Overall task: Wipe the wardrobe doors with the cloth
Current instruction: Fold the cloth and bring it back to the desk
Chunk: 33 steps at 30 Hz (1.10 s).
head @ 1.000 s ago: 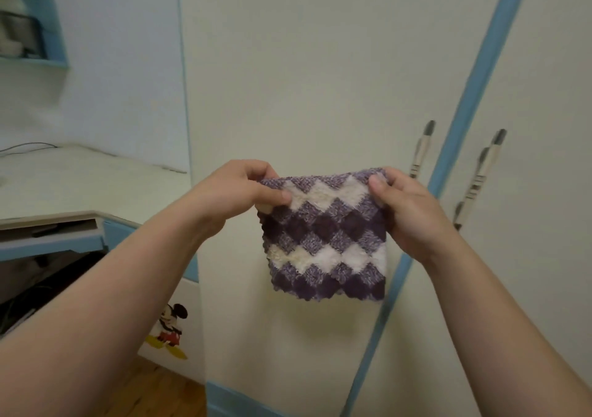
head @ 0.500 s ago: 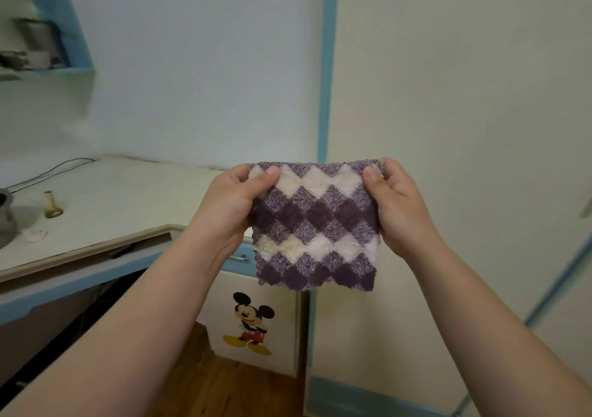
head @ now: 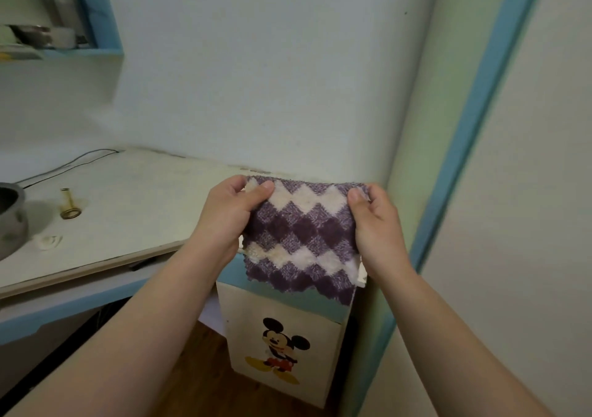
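The purple-and-white diamond-patterned fluffy cloth is pinched at its 2 top corners by the left hand and right hand, clear of the cream wardrobe door. If 1 pinch is loosened, the cloth could be dropped.

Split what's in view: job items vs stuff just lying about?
Job:
- checked cloth, pinched at its top corners by left hand and right hand
- wardrobe door, cream with blue trim, at right

Lying about:
- grey pot, brass fitting, cable on the desk
- shelf clutter
- cartoon-mouse cabinet
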Each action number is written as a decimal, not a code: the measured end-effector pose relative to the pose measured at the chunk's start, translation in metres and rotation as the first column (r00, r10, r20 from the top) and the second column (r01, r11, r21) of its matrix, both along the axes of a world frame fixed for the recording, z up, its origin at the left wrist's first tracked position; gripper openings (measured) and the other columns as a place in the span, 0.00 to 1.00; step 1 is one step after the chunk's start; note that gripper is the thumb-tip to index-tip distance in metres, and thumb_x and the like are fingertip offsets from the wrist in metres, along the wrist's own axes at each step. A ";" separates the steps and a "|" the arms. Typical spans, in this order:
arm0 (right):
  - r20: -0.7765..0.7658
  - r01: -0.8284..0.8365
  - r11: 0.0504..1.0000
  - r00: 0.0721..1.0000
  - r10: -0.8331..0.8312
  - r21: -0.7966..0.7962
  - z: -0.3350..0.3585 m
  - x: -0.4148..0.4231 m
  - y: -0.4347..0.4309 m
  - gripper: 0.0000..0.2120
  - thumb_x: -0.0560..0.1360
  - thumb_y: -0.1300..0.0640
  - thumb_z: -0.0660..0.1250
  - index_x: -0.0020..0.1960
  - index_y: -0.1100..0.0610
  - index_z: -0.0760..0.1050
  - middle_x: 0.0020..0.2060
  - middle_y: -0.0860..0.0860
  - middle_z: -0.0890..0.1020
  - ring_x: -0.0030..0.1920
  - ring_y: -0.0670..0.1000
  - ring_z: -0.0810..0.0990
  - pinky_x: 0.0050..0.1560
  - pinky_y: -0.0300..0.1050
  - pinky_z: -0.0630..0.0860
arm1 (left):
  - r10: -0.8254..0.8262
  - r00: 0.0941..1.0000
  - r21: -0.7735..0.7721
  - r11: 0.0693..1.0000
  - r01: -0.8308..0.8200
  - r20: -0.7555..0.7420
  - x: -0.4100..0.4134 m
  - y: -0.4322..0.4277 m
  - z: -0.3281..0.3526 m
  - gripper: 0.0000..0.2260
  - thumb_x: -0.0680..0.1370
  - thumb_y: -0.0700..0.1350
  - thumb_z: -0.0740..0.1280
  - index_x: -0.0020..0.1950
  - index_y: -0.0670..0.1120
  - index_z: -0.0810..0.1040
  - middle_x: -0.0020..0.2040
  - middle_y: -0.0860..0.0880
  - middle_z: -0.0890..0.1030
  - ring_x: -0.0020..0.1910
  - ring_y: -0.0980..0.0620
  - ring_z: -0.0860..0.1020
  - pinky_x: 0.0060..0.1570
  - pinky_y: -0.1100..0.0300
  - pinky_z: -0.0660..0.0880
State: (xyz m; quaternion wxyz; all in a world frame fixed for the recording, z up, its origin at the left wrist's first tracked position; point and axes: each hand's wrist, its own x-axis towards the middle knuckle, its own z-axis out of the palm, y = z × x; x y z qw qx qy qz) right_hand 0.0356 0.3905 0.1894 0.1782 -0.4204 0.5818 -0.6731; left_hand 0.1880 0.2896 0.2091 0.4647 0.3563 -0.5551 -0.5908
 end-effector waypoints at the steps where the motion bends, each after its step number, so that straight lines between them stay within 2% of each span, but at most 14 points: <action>1: -0.020 0.025 1.000 0.999 -0.024 0.014 -0.004 -0.003 -0.012 0.15 0.72 0.43 0.57 0.43 0.56 0.67 0.36 0.57 0.72 0.37 0.52 0.71 0.39 0.60 0.73 | -0.006 1.000 -0.005 1.000 0.006 0.014 -0.004 -0.011 -0.002 0.27 0.73 0.43 0.70 0.68 0.35 0.66 0.61 0.39 0.77 0.48 0.49 0.80 0.42 0.60 0.76; 4: -0.050 0.088 0.996 0.995 -0.087 0.033 -0.016 -0.012 -0.046 0.13 0.74 0.43 0.57 0.44 0.54 0.67 0.36 0.57 0.72 0.37 0.53 0.71 0.40 0.60 0.74 | -0.046 0.997 -0.019 0.999 0.047 0.055 -0.017 -0.045 -0.009 0.14 0.74 0.43 0.69 0.56 0.37 0.74 0.50 0.39 0.81 0.42 0.48 0.80 0.45 0.56 0.76; 6: -0.075 0.132 0.991 0.989 -0.130 0.027 -0.025 -0.020 -0.068 0.08 0.79 0.49 0.58 0.44 0.51 0.68 0.36 0.57 0.72 0.37 0.52 0.70 0.38 0.54 0.73 | -0.086 0.993 -0.030 0.996 0.089 0.079 -0.026 -0.066 -0.015 0.08 0.75 0.42 0.68 0.49 0.39 0.75 0.44 0.40 0.81 0.41 0.46 0.80 0.45 0.54 0.76; 8: -0.108 0.181 0.983 0.978 -0.176 0.039 -0.036 -0.028 -0.085 0.06 0.81 0.54 0.57 0.46 0.53 0.68 0.34 0.54 0.71 0.36 0.51 0.69 0.38 0.47 0.68 | -0.103 0.989 -0.031 0.994 0.107 0.107 -0.035 -0.083 -0.025 0.06 0.75 0.43 0.68 0.44 0.41 0.74 0.42 0.40 0.81 0.40 0.46 0.80 0.41 0.56 0.76; 11: -0.137 0.246 0.964 0.963 -0.232 0.097 -0.055 -0.040 -0.105 0.07 0.81 0.56 0.57 0.46 0.57 0.68 0.33 0.49 0.71 0.35 0.48 0.69 0.37 0.44 0.66 | -0.115 0.983 -0.005 0.993 0.117 0.144 -0.051 -0.108 -0.045 0.07 0.74 0.43 0.69 0.38 0.45 0.73 0.37 0.44 0.80 0.39 0.46 0.79 0.40 0.54 0.75; 14: -0.129 0.280 0.941 0.957 -0.259 0.189 -0.078 -0.053 -0.126 0.08 0.80 0.56 0.57 0.46 0.59 0.68 0.34 0.49 0.71 0.36 0.48 0.69 0.36 0.44 0.66 | -0.159 0.962 0.045 0.987 0.153 0.222 -0.067 -0.137 -0.069 0.07 0.74 0.46 0.69 0.41 0.45 0.74 0.38 0.42 0.77 0.42 0.44 0.78 0.43 0.50 0.75; 17: -0.136 0.306 0.915 0.951 -0.279 0.263 -0.103 -0.067 -0.145 0.08 0.80 0.56 0.58 0.46 0.60 0.69 0.36 0.51 0.72 0.37 0.50 0.70 0.37 0.45 0.66 | -0.214 0.939 0.104 0.976 0.192 0.270 -0.083 -0.161 -0.094 0.11 0.75 0.46 0.68 0.45 0.38 0.74 0.41 0.39 0.78 0.43 0.41 0.79 0.43 0.49 0.76; 20: -0.134 0.335 0.876 0.942 -0.307 0.346 -0.121 -0.079 -0.164 0.10 0.80 0.56 0.58 0.46 0.62 0.70 0.37 0.52 0.74 0.40 0.52 0.72 0.40 0.47 0.69 | -0.256 0.925 0.176 0.961 0.212 0.280 -0.097 -0.183 -0.114 0.11 0.75 0.46 0.68 0.42 0.38 0.73 0.40 0.41 0.78 0.41 0.45 0.77 0.38 0.55 0.71; 23: -0.102 0.365 0.845 0.930 -0.354 0.391 -0.136 -0.094 -0.191 0.09 0.80 0.55 0.58 0.46 0.60 0.70 0.38 0.52 0.75 0.40 0.52 0.73 0.43 0.48 0.70 | -0.323 0.903 0.233 0.937 0.262 0.284 -0.118 -0.219 -0.130 0.09 0.74 0.45 0.69 0.42 0.41 0.73 0.40 0.42 0.77 0.40 0.47 0.75 0.37 0.56 0.68; 26: -0.117 0.397 0.810 0.915 -0.387 0.431 -0.144 -0.107 -0.212 0.09 0.80 0.56 0.59 0.44 0.61 0.69 0.35 0.51 0.73 0.37 0.51 0.71 0.39 0.44 0.67 | -0.349 0.886 0.247 0.927 0.281 0.304 -0.135 -0.246 -0.140 0.09 0.74 0.45 0.69 0.38 0.43 0.72 0.38 0.45 0.75 0.35 0.49 0.73 0.29 0.62 0.66; 30: -0.180 0.459 0.737 0.885 -0.430 0.496 -0.158 -0.125 -0.240 0.08 0.80 0.56 0.58 0.45 0.60 0.69 0.33 0.49 0.72 0.34 0.48 0.68 0.32 0.32 0.62 | -0.397 0.855 0.288 0.906 0.309 0.333 -0.159 -0.281 -0.158 0.09 0.75 0.44 0.69 0.37 0.43 0.72 0.36 0.47 0.75 0.33 0.51 0.74 0.24 0.64 0.66; 33: -0.213 0.478 0.677 0.873 -0.440 0.559 -0.170 -0.136 -0.257 0.09 0.80 0.55 0.58 0.45 0.60 0.68 0.33 0.49 0.71 0.33 0.47 0.68 0.32 0.34 0.62 | -0.438 0.825 0.316 0.888 0.335 0.356 -0.175 -0.301 -0.174 0.10 0.75 0.44 0.69 0.36 0.43 0.71 0.33 0.47 0.74 0.29 0.52 0.71 0.26 0.64 0.65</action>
